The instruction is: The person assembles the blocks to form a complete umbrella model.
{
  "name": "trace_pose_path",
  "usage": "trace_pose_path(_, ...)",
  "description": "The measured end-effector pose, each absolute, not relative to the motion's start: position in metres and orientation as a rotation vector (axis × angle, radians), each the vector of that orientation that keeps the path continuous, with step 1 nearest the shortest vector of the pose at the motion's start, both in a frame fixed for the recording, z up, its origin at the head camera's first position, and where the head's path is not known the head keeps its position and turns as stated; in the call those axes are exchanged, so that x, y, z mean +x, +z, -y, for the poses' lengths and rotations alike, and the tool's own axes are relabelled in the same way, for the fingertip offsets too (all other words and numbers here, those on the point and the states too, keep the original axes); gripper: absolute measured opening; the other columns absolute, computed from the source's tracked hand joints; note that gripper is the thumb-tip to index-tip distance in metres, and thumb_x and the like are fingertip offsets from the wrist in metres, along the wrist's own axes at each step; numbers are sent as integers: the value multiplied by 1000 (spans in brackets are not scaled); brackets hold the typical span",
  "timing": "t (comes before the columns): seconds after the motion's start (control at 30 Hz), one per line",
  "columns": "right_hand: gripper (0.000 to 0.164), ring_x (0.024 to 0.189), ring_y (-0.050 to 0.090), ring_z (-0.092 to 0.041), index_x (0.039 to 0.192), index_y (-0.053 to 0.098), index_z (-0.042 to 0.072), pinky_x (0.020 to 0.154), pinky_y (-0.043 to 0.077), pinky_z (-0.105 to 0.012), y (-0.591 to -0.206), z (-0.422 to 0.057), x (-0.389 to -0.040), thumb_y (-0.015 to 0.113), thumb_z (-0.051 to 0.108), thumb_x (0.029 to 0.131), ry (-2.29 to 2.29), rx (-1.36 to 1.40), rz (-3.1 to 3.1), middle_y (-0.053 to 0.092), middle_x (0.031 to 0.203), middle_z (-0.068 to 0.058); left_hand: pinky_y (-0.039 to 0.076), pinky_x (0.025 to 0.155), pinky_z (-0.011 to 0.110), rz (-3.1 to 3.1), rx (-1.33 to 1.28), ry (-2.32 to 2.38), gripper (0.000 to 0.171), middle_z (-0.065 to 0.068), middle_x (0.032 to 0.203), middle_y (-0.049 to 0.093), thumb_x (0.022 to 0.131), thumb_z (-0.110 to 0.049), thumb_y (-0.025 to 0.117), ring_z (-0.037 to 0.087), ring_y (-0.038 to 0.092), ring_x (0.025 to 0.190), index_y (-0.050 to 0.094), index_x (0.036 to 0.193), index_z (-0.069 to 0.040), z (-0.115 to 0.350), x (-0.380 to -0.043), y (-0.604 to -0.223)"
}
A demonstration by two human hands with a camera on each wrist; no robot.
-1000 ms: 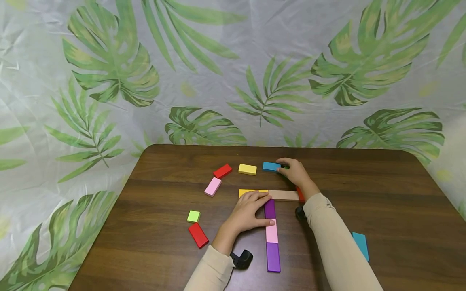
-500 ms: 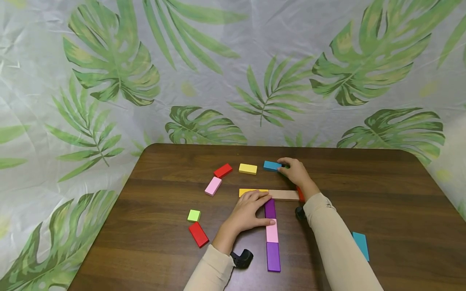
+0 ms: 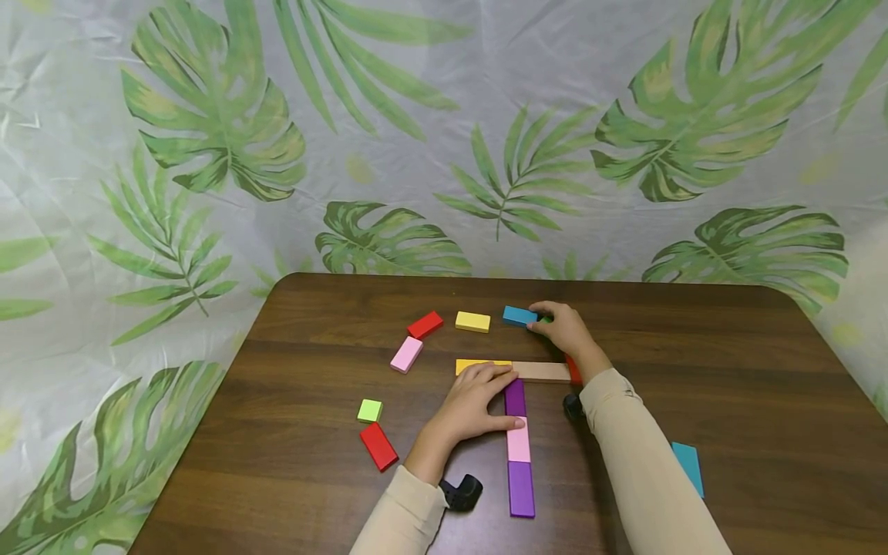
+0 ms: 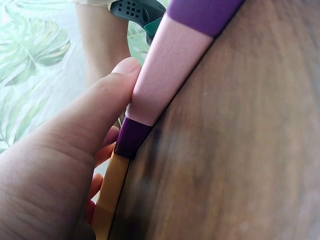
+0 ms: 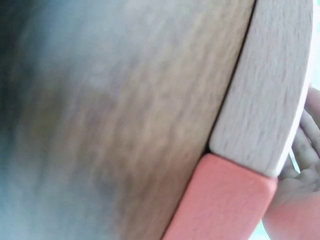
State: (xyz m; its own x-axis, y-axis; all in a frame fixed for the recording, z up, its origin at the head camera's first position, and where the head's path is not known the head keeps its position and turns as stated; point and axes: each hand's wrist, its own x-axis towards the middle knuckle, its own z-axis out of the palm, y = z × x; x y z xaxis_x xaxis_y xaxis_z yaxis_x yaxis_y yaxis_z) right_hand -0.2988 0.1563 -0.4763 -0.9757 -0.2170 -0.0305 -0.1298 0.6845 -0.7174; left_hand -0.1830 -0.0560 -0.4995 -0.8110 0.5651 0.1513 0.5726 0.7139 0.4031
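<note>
Left fingers (image 3: 499, 381) spread by two purple blocks (image 3: 521, 489), one pink block (image 3: 518, 445) — right fingers (image 3: 544, 307) pinch one blue block (image 3: 517, 316).

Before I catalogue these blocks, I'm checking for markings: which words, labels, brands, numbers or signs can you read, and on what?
None can be read.
The nearest purple block and the bare-wood block show no lettering; the backdrop shows printed leaves but no text.
The left black wrist device is too small to tell.
</note>
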Motion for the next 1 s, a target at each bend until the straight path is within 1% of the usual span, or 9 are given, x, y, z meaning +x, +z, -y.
trace_pose_path(0.2, 38, 115, 41, -36, 121, 55, 6, 92, 34, -51, -478, -158, -299, 63, 13, 85, -1140, -297, -2788, 48, 127, -17, 17, 104, 40, 2896, -955, -694, 74, -8, 136, 38, 74, -63, 57, 18, 25, 127, 42, 135, -24, 56, -183, -500)
trace_pose_path(0.7, 37, 120, 36, -38, 123, 54, 7, 95, 31, -52, -479, -160, -298, 61, 12, 86, -1134, -292, -2780, 44, 130, -18, 18, 104, 39, 2895, -955, -689, 74, -8, 135, 38, 74, -63, 57, 17, 27, 126, 43, 135, -24, 55, -184, -502)
trace_pose_path(1.0, 37, 118, 38, -38, 123, 55, 6, 93, 33, -52, -478, -161, -298, 60, 10, 86, -1152, -285, -2796, 45, 130, -19, 18, 104, 39, 2896, -951, -686, 75, -8, 135, 38, 73, -64, 57, 17, 26, 126, 43, 135, -24, 55, -185, -501)
